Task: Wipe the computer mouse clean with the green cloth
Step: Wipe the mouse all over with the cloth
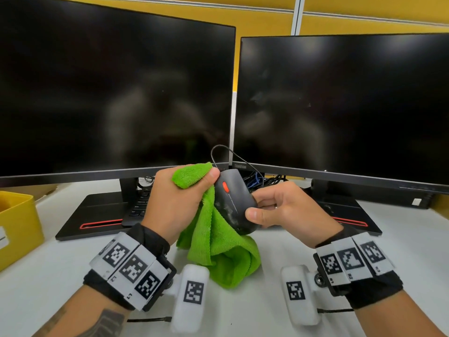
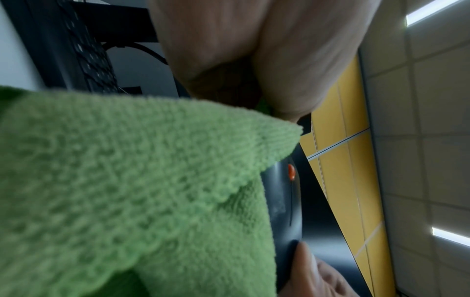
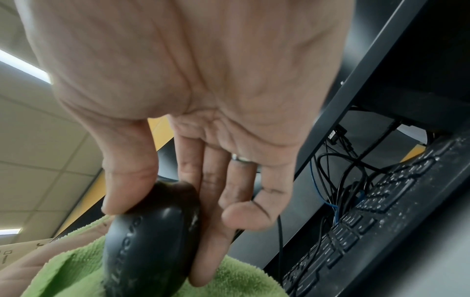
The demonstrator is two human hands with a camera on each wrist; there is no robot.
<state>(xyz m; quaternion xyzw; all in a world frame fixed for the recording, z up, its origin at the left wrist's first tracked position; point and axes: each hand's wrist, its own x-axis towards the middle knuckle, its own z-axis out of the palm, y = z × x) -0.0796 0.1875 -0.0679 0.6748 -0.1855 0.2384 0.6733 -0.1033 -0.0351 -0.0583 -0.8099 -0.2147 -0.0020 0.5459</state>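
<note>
A black wired computer mouse [image 1: 233,200] with an orange scroll wheel is held up above the desk, its top facing me and smeared with pale marks. My right hand [image 1: 269,207] grips it from the right, thumb on top and fingers underneath; the right wrist view shows the mouse [image 3: 150,239] pinched between them. My left hand [image 1: 179,190] grips the green cloth [image 1: 218,244], a fold wrapped over its fingers and pressed against the mouse's front left side. The rest of the cloth hangs down to the desk. In the left wrist view the cloth [image 2: 132,191] covers most of the mouse [image 2: 284,201].
Two dark monitors [image 1: 116,93] [image 1: 345,105] stand close behind the hands. A black keyboard [image 1: 141,203] lies on the left monitor's base, with tangled cables [image 1: 257,181] behind. A yellow bin [image 1: 17,222] sits at the left edge. The white desk [image 1: 243,312] lies below the hands.
</note>
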